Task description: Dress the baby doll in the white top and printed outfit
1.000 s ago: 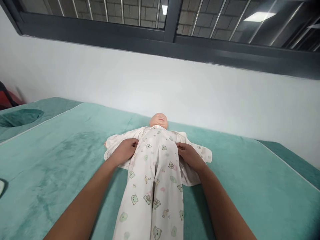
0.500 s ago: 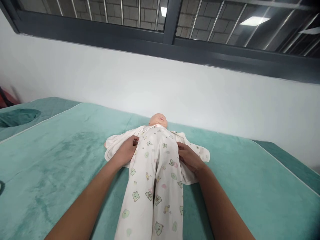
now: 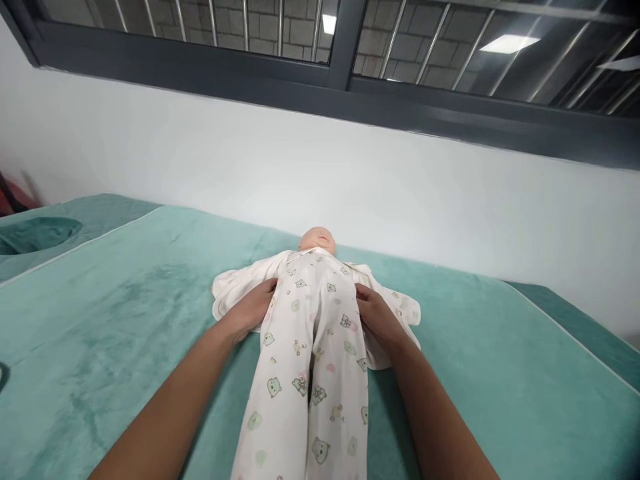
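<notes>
A baby doll [image 3: 319, 239] lies on its back on a teal bed [image 3: 125, 300], head toward the wall. It wears a white jacket [image 3: 235, 283] with small prints, spread open at both sides. White printed trousers [image 3: 307, 347] cover its body and legs. My left hand [image 3: 253, 307] grips the trousers' waist at the doll's left side, fingers curled on the cloth. On the other side my right hand [image 3: 375, 313] pinches the same waist edge.
A white wall [image 3: 350, 173] rises just behind the bed, with a dark-framed barred window [image 3: 345, 60] above. A second teal bed with a face hole [image 3: 40, 233] stands at the far left. Teal bedding stretches out to both sides of the doll.
Both hands have shifted slightly along the trousers' waist, and the cloth has been drawn a little higher on the doll's body. The view has barely moved.
</notes>
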{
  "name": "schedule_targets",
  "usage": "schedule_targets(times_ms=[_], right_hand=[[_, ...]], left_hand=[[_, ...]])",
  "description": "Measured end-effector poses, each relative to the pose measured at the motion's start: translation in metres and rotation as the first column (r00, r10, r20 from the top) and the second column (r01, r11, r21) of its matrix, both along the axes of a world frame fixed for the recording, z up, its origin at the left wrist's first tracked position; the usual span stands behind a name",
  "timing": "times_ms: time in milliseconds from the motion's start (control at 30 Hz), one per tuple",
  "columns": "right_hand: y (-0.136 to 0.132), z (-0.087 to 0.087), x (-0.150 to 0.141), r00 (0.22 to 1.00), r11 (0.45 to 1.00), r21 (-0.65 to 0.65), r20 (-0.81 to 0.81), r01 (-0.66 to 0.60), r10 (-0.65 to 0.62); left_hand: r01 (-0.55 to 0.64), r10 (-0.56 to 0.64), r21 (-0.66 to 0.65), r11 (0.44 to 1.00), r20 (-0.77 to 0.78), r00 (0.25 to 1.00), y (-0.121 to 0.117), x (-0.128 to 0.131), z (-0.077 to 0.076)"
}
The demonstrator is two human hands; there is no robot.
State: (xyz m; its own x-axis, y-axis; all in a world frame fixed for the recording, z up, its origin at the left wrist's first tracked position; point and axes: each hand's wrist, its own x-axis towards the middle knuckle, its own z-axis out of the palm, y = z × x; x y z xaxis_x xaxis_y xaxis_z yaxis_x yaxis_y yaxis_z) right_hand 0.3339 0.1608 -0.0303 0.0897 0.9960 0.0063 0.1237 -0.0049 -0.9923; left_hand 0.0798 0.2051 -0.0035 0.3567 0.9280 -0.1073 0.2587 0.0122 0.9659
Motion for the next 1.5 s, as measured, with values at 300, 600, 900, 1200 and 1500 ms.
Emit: schedule_targets(times_ms=[300,600,900,1200,1500], right_hand=[[-0.001,0.005,-0.020,0.971,0.980,-0.013,-0.132,0.200,-0.200],[0.005,0.006,-0.024,0.959,0.957,0.074,-0.010,0.282,-0.282],[0.007,-0.003,-0.020,0.955,0.961,0.221,0.207,0.168,-0.214],[-0.001,0.013,-0.012,0.978,0.978,0.181,0.196,-0.104,0.068],[0.006,0.009,-0.007,0.985,0.990,0.110,0.158,-0.092,0.074]], left_hand=[[-0.063,0.126,-0.279,0.958,0.213,0.969,-0.009,0.014,0.005],[-0.186,0.303,-0.324,0.928,0.359,0.883,-0.008,0.024,0.000],[-0.267,0.356,-0.270,0.925,0.368,0.859,-0.008,0.026,-0.002],[-0.044,0.224,-0.377,0.925,0.447,0.866,-0.004,0.021,-0.012],[0.025,0.093,-0.243,0.970,0.463,0.882,-0.007,0.018,-0.016]])
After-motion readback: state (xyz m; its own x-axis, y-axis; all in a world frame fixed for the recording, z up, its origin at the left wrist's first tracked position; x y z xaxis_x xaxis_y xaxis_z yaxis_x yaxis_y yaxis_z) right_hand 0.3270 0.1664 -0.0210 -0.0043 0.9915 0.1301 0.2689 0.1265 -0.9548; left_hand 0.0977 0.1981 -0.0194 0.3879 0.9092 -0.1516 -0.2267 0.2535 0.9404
